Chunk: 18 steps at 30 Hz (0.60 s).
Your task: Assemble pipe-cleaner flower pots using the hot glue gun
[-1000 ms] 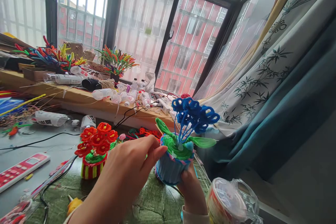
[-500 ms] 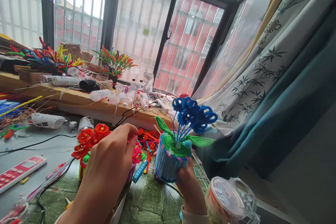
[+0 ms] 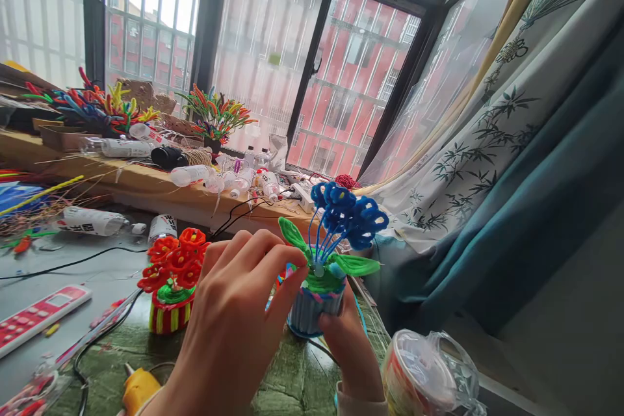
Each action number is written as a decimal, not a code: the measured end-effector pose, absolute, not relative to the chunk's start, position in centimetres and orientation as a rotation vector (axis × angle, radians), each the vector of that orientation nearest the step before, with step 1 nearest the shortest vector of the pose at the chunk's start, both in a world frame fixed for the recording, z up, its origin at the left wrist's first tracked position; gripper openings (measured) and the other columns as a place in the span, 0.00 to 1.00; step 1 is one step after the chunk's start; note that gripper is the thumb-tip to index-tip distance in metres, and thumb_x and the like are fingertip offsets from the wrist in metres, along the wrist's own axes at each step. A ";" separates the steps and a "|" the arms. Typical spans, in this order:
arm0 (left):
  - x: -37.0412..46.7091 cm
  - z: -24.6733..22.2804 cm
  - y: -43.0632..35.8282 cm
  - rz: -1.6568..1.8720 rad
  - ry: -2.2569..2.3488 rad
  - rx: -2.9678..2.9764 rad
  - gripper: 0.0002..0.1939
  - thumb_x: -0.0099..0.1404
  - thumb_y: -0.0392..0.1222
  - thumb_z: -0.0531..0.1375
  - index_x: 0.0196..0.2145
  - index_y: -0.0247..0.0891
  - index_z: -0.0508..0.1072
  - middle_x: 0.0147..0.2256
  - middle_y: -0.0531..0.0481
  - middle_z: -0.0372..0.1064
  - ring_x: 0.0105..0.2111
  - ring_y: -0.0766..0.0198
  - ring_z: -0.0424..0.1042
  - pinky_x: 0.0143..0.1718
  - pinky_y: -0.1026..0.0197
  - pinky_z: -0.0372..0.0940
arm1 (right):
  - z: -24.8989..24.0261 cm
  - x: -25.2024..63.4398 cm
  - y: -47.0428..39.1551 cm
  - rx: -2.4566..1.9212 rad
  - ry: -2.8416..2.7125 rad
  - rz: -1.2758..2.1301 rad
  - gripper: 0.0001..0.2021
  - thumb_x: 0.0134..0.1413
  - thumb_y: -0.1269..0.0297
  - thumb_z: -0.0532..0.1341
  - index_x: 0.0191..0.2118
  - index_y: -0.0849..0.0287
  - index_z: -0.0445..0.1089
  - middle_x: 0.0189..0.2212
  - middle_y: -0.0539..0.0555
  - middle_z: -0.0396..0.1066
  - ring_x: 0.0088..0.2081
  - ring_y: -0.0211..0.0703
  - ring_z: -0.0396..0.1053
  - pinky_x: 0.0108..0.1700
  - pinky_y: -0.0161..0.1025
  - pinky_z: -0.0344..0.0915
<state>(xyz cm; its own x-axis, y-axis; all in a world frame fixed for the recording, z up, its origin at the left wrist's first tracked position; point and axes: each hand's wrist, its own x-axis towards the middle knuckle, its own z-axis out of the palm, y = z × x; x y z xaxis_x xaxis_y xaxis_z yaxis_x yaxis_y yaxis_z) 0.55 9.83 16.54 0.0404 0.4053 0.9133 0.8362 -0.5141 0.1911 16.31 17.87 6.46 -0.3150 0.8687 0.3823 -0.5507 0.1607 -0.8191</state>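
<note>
Upright in my right hand (image 3: 348, 338) is a light-blue pot (image 3: 314, 311) with a green top, two green leaves and dark-blue looped flowers (image 3: 351, 211). The fingers wrap round its right side. My left hand (image 3: 248, 299) is at the pot's left rim, its thumb and index finger pinched together beside the leaf bases; whatever lies between the fingertips is too small to make out. Left of that hand stands a red-and-yellow striped pot (image 3: 170, 313) with red flowers (image 3: 180, 259).
A yellow glue gun (image 3: 139, 390) lies at the front, a red-and-white remote (image 3: 41, 318) at the left. Plastic bottles (image 3: 92, 221) lie behind. A clear-wrapped tub (image 3: 422, 370) stands at right. Cluttered sill (image 3: 141, 192) and black cables run across the back.
My left hand has moved right to the blue pot's rim, uncovering the striped pot and glue gun. The blue flowers have shifted slightly left.
</note>
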 end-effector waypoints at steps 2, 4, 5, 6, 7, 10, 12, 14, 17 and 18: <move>0.6 16.2 10.1 -1.450 -1.273 -1.929 0.03 0.69 0.39 0.60 0.35 0.43 0.72 0.33 0.56 0.71 0.34 0.61 0.65 0.41 0.57 0.54 | 6.6 16.2 17.9 -0.370 -1.215 1.477 0.32 0.33 0.55 0.79 0.48 0.51 0.72 0.42 0.53 0.79 0.41 0.51 0.77 0.43 0.44 0.74; 0.5 16.0 10.3 -1.444 -1.290 -1.922 0.04 0.69 0.39 0.59 0.35 0.43 0.72 0.32 0.56 0.71 0.33 0.60 0.65 0.41 0.56 0.53 | 6.6 16.2 17.9 -0.375 -1.228 1.476 0.31 0.33 0.56 0.79 0.48 0.52 0.73 0.41 0.52 0.79 0.40 0.51 0.77 0.42 0.43 0.75; 0.5 15.9 10.3 -1.442 -1.298 -1.923 0.04 0.69 0.38 0.59 0.34 0.43 0.72 0.32 0.56 0.70 0.33 0.60 0.65 0.41 0.56 0.53 | 6.7 16.1 18.0 -0.379 -1.231 1.476 0.30 0.33 0.57 0.79 0.47 0.52 0.73 0.40 0.52 0.79 0.40 0.50 0.77 0.41 0.43 0.75; 0.5 15.9 10.4 -1.441 -1.303 -1.927 0.04 0.69 0.38 0.59 0.34 0.43 0.72 0.32 0.56 0.70 0.33 0.60 0.65 0.41 0.56 0.53 | 6.7 16.1 18.0 -0.385 -1.231 1.475 0.29 0.34 0.58 0.78 0.47 0.52 0.73 0.39 0.52 0.79 0.39 0.50 0.77 0.40 0.42 0.75; 0.5 15.9 10.4 -1.442 -1.306 -1.932 0.04 0.69 0.38 0.59 0.34 0.43 0.72 0.32 0.56 0.70 0.33 0.60 0.65 0.41 0.56 0.53 | 6.7 16.2 18.0 -0.393 -1.231 1.473 0.29 0.33 0.59 0.79 0.46 0.52 0.73 0.39 0.51 0.79 0.39 0.49 0.77 0.40 0.42 0.75; 0.5 15.8 10.5 -1.438 -1.320 -1.953 0.05 0.69 0.38 0.59 0.34 0.43 0.72 0.31 0.56 0.70 0.33 0.60 0.65 0.40 0.56 0.53 | 6.7 16.2 17.9 -0.422 -1.220 1.461 0.30 0.30 0.59 0.80 0.45 0.52 0.74 0.38 0.50 0.80 0.38 0.48 0.76 0.39 0.40 0.75; 0.4 15.7 10.5 -1.433 -1.323 -1.966 0.05 0.69 0.39 0.58 0.33 0.43 0.72 0.31 0.56 0.69 0.33 0.60 0.65 0.40 0.56 0.53 | 6.6 16.3 17.9 -0.423 -1.217 1.468 0.31 0.29 0.58 0.80 0.45 0.52 0.75 0.38 0.50 0.80 0.38 0.48 0.76 0.40 0.40 0.75; 0.4 15.6 10.6 -1.434 -1.314 -1.972 0.06 0.69 0.39 0.58 0.33 0.43 0.71 0.30 0.56 0.69 0.33 0.60 0.65 0.39 0.56 0.53 | 6.5 16.3 17.9 -0.413 -1.219 1.478 0.30 0.30 0.59 0.80 0.45 0.52 0.75 0.39 0.50 0.80 0.39 0.47 0.77 0.41 0.40 0.75; 0.4 15.7 10.7 -1.448 -1.293 -1.979 0.07 0.70 0.38 0.57 0.32 0.43 0.70 0.30 0.56 0.69 0.32 0.61 0.64 0.39 0.56 0.53 | 6.2 16.4 18.0 -0.403 -1.221 1.481 0.30 0.31 0.58 0.80 0.45 0.52 0.75 0.40 0.50 0.80 0.40 0.47 0.77 0.41 0.40 0.75; 0.4 15.7 10.6 -1.452 -1.292 -1.988 0.07 0.70 0.38 0.57 0.33 0.43 0.70 0.30 0.56 0.69 0.32 0.61 0.65 0.39 0.56 0.53 | 6.1 16.4 18.0 -0.399 -1.220 1.480 0.30 0.30 0.58 0.80 0.45 0.52 0.75 0.40 0.50 0.80 0.40 0.47 0.77 0.41 0.40 0.75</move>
<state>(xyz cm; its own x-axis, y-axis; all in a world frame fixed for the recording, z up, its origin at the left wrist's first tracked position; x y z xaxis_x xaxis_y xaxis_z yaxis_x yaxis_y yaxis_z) 0.43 10.62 15.69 0.0543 0.4585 0.8870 0.8278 -0.5174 0.2168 16.41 18.02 6.14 -0.3211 0.8742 0.3644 -0.5247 0.1561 -0.8368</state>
